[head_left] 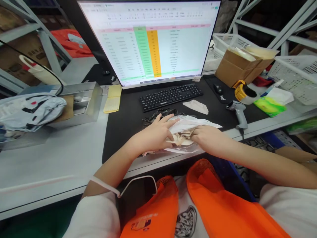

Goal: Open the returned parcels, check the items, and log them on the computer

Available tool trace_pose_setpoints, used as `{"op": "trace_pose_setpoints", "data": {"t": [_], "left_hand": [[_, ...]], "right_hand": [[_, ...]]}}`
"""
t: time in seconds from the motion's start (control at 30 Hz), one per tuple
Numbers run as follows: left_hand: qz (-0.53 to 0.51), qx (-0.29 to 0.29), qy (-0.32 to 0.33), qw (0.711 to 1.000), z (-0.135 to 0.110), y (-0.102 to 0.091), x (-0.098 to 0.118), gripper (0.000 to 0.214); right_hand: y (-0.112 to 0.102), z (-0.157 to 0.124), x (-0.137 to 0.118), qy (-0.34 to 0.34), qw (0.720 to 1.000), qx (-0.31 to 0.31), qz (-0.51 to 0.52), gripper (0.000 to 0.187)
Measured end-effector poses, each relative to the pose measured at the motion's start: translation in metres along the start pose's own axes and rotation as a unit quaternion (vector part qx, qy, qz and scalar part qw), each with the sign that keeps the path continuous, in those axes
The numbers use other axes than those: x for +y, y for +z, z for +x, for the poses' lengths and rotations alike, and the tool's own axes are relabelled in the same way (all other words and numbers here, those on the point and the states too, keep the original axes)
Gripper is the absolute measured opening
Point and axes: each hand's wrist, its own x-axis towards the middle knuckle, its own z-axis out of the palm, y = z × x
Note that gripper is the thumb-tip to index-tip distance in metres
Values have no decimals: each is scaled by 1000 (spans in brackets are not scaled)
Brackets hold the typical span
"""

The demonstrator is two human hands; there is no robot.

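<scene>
On the front edge of the black desk mat lies a clear plastic bag [187, 149] with crumpled beige, cloth-like pieces [182, 137] showing at its opening; their exact kind I cannot make out. My left hand [156, 134] rests on the bag's left side, fingers spread and thumb by the opening. At the right side, my right hand [206, 137] has its fingers curled and pressed into the beige pieces, fingertips partly hidden. A white sheet or flap [195, 121] covers the bag's far side. Black, strip-like items [158, 114] lie just behind my left hand.
Behind the bag are a black keyboard [170, 96], a loose white paper piece [196, 106] and a monitor [183, 49]. To the right lie a barcode scanner [239, 114], mouse [218, 88], yellow tape roll [244, 92] and cardboard box [237, 67]. Yellow notes [112, 99] and a grey box [92, 102] stand left.
</scene>
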Motion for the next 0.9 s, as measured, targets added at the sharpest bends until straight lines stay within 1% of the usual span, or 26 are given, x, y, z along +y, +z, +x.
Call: {"op": "trace_pose_setpoints", "data": {"t": [0.07, 0.1, 0.2, 0.27, 0.33, 0.43, 0.53, 0.6, 0.7, 0.8, 0.9], "left_hand": [[-17, 5, 16, 1000, 0, 2, -2, 21], [-16, 11, 11, 1000, 1, 3, -3, 26], [25, 38, -45, 998, 3, 5, -8, 35], [61, 68, -81, 992, 2, 5, -14, 42], [89, 106, -99, 985, 0, 5, -19, 48], [116, 144, -113, 976, -5, 3, -21, 45], [122, 154, -100, 975, -9, 0, -11, 31], [112, 143, -60, 982, -11, -2, 0, 24], [93, 91, -4, 991, -12, -2, 16, 30], [93, 30, -14, 995, -9, 5, 24, 38], [103, -14, -32, 994, -2, 17, 26, 43]], "right_hand": [[5, -6, -2, -18, 1000, -1, -5, 18], [8, -10, -3, -26, 1000, 4, -2, 18], [17, -20, -7, -37, 999, 21, 19, 20], [22, -27, -9, -30, 998, 33, 36, 20], [26, -32, -11, -28, 996, 56, 57, 22], [30, -41, -12, -51, 987, 107, 104, 27], [35, -49, -13, -57, 974, 173, 134, 28], [40, -53, -14, -51, 965, 219, 136, 25], [48, -56, -14, -60, 947, 289, 130, 18], [55, -56, -15, -68, 936, 327, 113, 15], [59, -56, -15, -65, 935, 328, 114, 18]]}}
